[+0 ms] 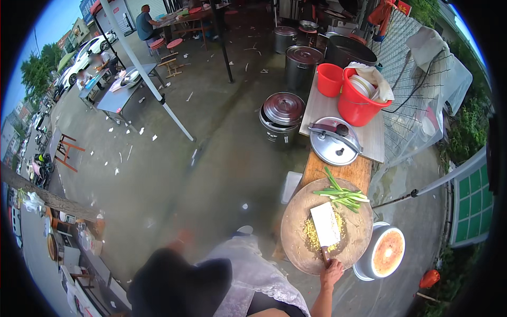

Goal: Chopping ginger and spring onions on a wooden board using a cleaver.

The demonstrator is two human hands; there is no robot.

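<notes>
My right hand grips the wooden handle of a cleaver. The broad blade lies over finely chopped yellow food on a round wooden chopping block. On the block's far side rests a bunch of green onions, near the blade's far end. Left of my apron, beyond a dark sleeve, a reddish blur seems to be my left hand. Its fingers cannot be made out, nor whether it holds anything.
A pressure cooker lid lies beyond the block, before red buckets. Lidded metal pots stand on the floor to the left. At the block's right is a metal pot. A slanted canopy pole and seated people are farther off.
</notes>
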